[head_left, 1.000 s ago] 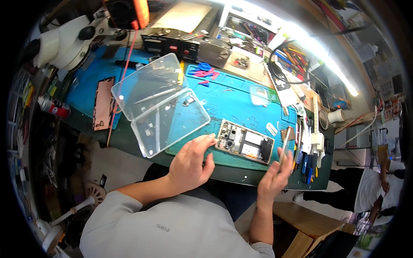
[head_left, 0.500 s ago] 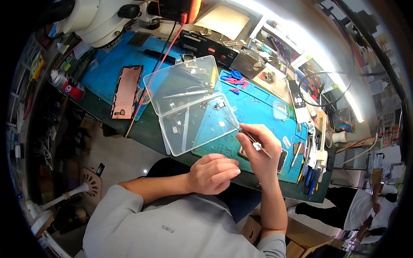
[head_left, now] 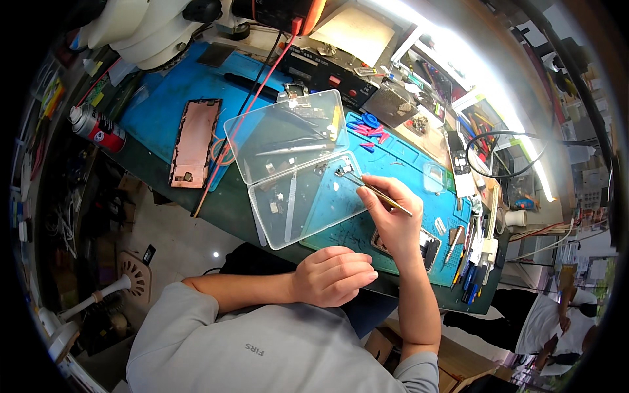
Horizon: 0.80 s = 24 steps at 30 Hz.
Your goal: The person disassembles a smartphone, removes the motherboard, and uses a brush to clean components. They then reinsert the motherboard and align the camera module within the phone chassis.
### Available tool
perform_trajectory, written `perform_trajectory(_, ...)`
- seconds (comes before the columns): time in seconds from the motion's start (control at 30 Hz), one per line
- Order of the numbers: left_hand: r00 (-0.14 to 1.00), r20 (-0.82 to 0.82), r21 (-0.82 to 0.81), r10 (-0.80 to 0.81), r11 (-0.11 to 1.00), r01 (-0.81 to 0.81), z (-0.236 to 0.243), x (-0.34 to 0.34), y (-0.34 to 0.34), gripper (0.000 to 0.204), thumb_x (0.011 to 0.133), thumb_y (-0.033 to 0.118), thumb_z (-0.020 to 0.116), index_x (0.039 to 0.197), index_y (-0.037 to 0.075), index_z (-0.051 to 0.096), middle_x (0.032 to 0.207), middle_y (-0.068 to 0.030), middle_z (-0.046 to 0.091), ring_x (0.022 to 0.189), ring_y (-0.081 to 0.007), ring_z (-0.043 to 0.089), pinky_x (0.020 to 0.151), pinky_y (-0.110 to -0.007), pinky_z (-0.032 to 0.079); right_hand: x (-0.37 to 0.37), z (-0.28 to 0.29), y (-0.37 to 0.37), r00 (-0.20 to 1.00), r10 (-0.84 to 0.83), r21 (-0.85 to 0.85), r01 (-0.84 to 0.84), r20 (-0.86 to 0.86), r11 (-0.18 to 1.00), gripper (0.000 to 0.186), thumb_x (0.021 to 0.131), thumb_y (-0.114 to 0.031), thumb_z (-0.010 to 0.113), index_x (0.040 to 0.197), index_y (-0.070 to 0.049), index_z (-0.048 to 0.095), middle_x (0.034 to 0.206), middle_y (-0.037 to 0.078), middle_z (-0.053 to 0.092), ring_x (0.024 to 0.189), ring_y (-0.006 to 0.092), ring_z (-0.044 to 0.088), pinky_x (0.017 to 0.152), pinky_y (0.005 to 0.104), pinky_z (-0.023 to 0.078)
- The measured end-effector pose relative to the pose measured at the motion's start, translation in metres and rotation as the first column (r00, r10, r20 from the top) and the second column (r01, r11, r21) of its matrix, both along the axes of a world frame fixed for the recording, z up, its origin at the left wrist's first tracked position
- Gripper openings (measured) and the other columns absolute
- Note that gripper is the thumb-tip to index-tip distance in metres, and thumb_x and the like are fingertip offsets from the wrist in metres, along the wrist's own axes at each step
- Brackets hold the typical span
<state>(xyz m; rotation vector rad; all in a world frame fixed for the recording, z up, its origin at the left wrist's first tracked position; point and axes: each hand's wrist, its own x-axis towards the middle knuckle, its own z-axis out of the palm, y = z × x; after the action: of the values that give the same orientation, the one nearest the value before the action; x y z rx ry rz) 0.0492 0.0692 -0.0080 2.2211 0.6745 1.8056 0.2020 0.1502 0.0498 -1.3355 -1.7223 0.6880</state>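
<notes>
My right hand (head_left: pixel 394 219) pinches a pair of tweezers (head_left: pixel 385 198) whose tips point down over the near half of an opened clear plastic box (head_left: pixel 291 241). By the tips is a tiny dark part (head_left: pixel 339 172); I cannot tell whether they grip it. Small metal pieces and a light strip (head_left: pixel 292 200) show inside the box or through its clear walls. My left hand (head_left: pixel 333 276) hangs in front of the bench edge with its fingers curled in, and nothing shows in it. Beneath my right wrist lies a phone frame (head_left: pixel 429 250), partly covered.
A pinkish phone back panel (head_left: pixel 195 144) lies left of the box, with red and black cables crossing beside it. A spray can (head_left: pixel 98 129) stands far left. Blue and pink clips (head_left: pixel 372 128) lie behind the box. Pens and tools (head_left: pixel 477 265) line the right edge.
My right hand has moved farther over the box, bringing the tweezers' tips to its far right corner by the dark part. The whole view has shifted slightly. My left hand stays curled.
</notes>
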Motion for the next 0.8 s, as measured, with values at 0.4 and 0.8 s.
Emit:
perform_trajectory(0.4, 1.0, -0.003, -0.011, 0.006, 1.0, -0.006, 0.0028, 0.0009, 0.0008, 0.036, 0.087, 0.003, 0.066, 0.123, 0.003, 0.065, 0.111, -0.0086, 0.074, 0.102, -0.0235, 0.075, 0.09, -0.037, 0.059, 0.0018, 0.0047, 0.0016, 1.0, 0.018, -0.015, -0.019, -0.009, 1.0, 0.021, 0.09, -0.01, 0.084, 0.108, -0.002, 0.078, 0.088, 0.007, 0.075, 0.06, 0.008, 0.057, 0.059, 0.0254, 0.047)
perform_trajectory(0.8, 0.999, -0.05, -0.03, 0.01, 0.999, -0.012, 0.0075, -0.002, 0.0003, 0.036, 0.088, -0.003, 0.066, 0.124, 0.004, 0.06, 0.11, -0.0063, 0.075, 0.1, -0.0217, 0.076, 0.087, -0.034, 0.057, -0.0017, -0.0001, 0.0044, 1.0, 0.027, -0.057, -0.027, -0.009, 0.998, 0.019, 0.091, -0.01, 0.083, 0.108, -0.002, 0.079, 0.09, 0.008, 0.076, 0.067, 0.0105, 0.066, 0.062, 0.0258, 0.051)
